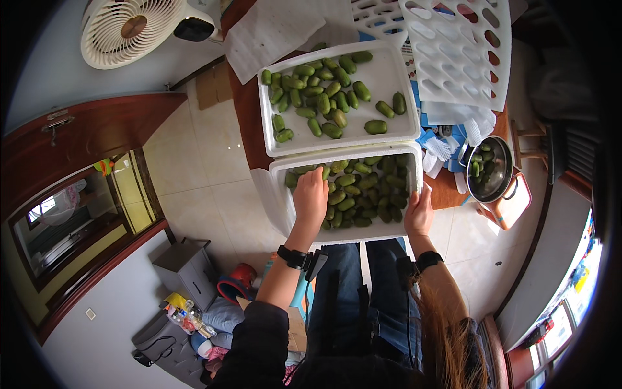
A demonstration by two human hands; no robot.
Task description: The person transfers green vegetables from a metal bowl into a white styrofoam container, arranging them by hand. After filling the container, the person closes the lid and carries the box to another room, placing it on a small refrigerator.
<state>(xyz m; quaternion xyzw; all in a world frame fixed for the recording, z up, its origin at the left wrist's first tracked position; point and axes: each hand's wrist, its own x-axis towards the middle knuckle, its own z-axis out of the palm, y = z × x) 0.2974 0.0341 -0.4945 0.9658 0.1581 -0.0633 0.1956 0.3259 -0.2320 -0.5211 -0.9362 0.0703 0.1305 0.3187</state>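
A white foam box (280,214) full of mini cucumbers (352,190) is right in front of me. Over its left side, my left hand (311,198) pinches one mini cucumber (326,173) between thumb and fingers. My right hand (420,212) grips the box's right wall, thumb near the rim. Directly beyond the box lies a shallow white foam lid (355,133), its raised edge touching the box. Many more mini cucumbers (323,102) are spread in the lid, mostly at its left and middle.
To the right, a metal pot (475,189) with several cucumbers sits on a stool (512,211). White perforated trays (453,58) and white gloves (440,148) lie at the back right. A foam sheet (272,32) covers the brown table's far left. A fan (133,29) stands beyond.
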